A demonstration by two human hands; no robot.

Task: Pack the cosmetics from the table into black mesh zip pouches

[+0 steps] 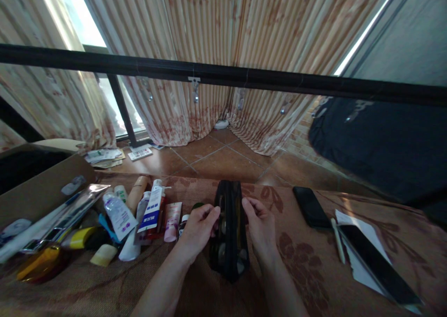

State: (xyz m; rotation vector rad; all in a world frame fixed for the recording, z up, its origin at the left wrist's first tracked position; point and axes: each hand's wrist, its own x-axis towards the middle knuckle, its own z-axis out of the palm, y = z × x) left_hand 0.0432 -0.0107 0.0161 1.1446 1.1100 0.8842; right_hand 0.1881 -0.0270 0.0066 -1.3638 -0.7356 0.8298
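A black mesh pouch [228,256] lies on the patterned brown surface right in front of me, its top open, with several small items showing through the mesh. My left hand [199,226] pinches the pouch's left edge with curled fingers. My right hand [259,225] grips the right edge the same way. The two hands hold the opening apart. Just left of my left hand lie a pink tube [172,220] and a white bottle with a blue label [152,210].
A heap of tubes and bottles [115,214] spreads to the left, beside a cardboard box [42,186]. A black phone [310,207], a white pen [337,233] and a tablet on paper [379,263] lie at right. A black rail [223,75] crosses before striped curtains.
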